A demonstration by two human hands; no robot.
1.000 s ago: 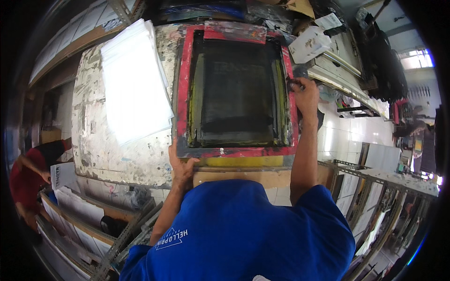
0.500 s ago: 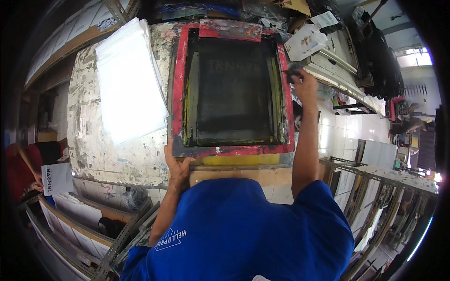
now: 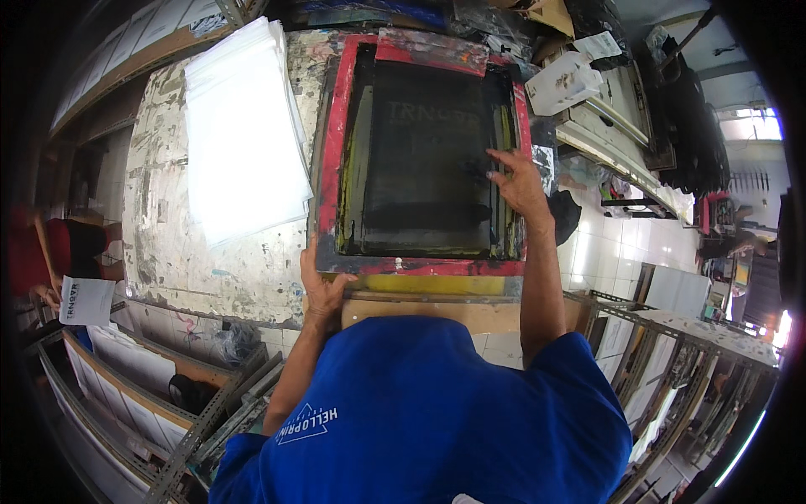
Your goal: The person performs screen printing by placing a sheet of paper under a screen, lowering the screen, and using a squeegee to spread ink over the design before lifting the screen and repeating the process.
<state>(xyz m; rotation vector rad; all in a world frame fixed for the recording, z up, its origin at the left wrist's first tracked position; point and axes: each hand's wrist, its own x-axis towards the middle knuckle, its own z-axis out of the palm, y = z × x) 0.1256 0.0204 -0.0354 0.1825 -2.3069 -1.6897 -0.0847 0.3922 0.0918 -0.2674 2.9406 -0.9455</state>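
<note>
A screen printing frame (image 3: pixel 515 252) with red, ink-stained sides lies on the table in front of me. Its dark mesh (image 3: pixel 424 172) shows faint lettering near the far end and a darker band near the close end. My left hand (image 3: pixel 323 290) grips the frame's near left corner, fingers along the side and thumb along the front edge. Over the right part of the mesh is my right hand (image 3: pixel 520 186), fingers apart and nothing visible in it. Whether its dark fingertips touch the mesh, I cannot tell. A black cloth (image 3: pixel 565 215) shows just right of that wrist.
A stack of white sheets (image 3: pixel 243 139) lies left of the frame on the paint-spattered table (image 3: pixel 159 244). A white plastic container (image 3: pixel 564 82) stands at the far right. Metal racks (image 3: pixel 672 353) flank me. At far left, another person's hand (image 3: pixel 46 296) holds a printed white bag (image 3: pixel 86 301).
My right hand has let go of the black cloth and moved left and nearer, over the mesh. The cloth is now beside my wrist. My left hand stays at the corner.
</note>
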